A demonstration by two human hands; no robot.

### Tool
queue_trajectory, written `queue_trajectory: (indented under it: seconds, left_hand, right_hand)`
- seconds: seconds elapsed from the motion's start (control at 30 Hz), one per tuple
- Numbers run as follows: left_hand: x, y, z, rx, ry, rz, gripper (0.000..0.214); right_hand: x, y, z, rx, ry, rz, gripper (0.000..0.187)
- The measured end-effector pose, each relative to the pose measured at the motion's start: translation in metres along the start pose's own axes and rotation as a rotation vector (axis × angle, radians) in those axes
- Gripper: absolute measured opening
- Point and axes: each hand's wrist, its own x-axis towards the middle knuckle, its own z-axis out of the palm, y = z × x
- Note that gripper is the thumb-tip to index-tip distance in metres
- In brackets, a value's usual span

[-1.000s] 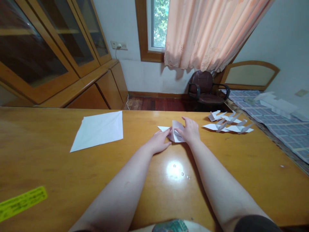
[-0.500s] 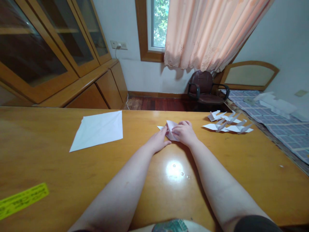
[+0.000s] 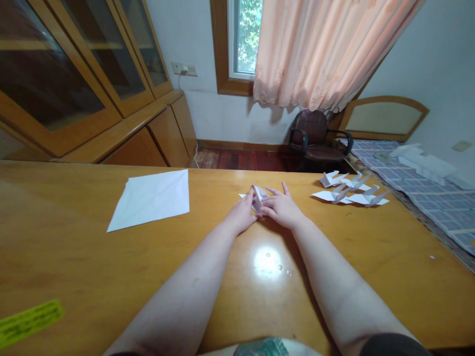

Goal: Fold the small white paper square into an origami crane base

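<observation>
A partly folded white paper (image 3: pixel 259 199) rests on the table between my hands, one flap standing up from it. My left hand (image 3: pixel 243 211) grips its left side, fingertips against the raised flap and thumb low at the near edge. From the right, my right hand (image 3: pixel 282 207) holds the paper between thumb and forefingers, while its outer fingers are lifted and spread. Part of the paper is hidden under the fingers. Several folded paper cranes (image 3: pixel 365 198) stand together to the right of my right hand.
A stack or sheet of white paper (image 3: pixel 154 200) lies left on the wooden table (image 3: pixel 148 277). A yellow label (image 3: pixel 29 324) is at the near left. Beyond the table are an office chair (image 3: pixel 315 136), a cabinet (image 3: pixel 141 118) and a bed (image 3: pixel 426 183).
My right hand has shifted slightly left over the paper, its outer fingers now lifted and spread. The flap stands more upright. My left hand stays nearly in place.
</observation>
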Motion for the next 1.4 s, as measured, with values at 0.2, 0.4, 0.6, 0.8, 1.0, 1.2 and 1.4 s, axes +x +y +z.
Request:
queue_trajectory:
  seconds: [0.2,0.4,0.6,0.8,1.0,1.2,1.4]
  left_hand:
    - [0.001,-0.004,-0.001,0.173,0.048,-0.075,0.101]
    - [0.001,-0.004,0.001,0.198,0.085,-0.079,0.103]
    - [0.001,-0.005,0.002,0.157,0.105,-0.128,0.114]
    - [0.002,-0.007,0.001,0.077,0.139,-0.151,0.118]
    - [0.000,-0.005,-0.001,0.171,0.114,-0.136,0.114]
    - [-0.001,-0.005,-0.001,0.209,0.128,-0.078,0.106]
    - [0.001,-0.008,0.000,0.100,0.164,-0.137,0.108]
  right_hand:
    - [0.000,0.004,0.005,0.021,-0.009,-0.019,0.033]
    - [0.001,0.009,0.011,0.008,0.011,-0.007,0.015]
    - [0.000,0.006,0.005,0.006,-0.041,-0.023,0.013]
    - [-0.001,0.006,0.005,0.034,-0.052,-0.041,0.017]
    - [0.000,0.007,0.006,0.014,-0.022,0.000,0.028]
    - [0.002,0.008,0.011,-0.043,-0.018,0.003,0.019]
    - [0.002,0.008,0.012,0.020,-0.064,0.051,0.015]
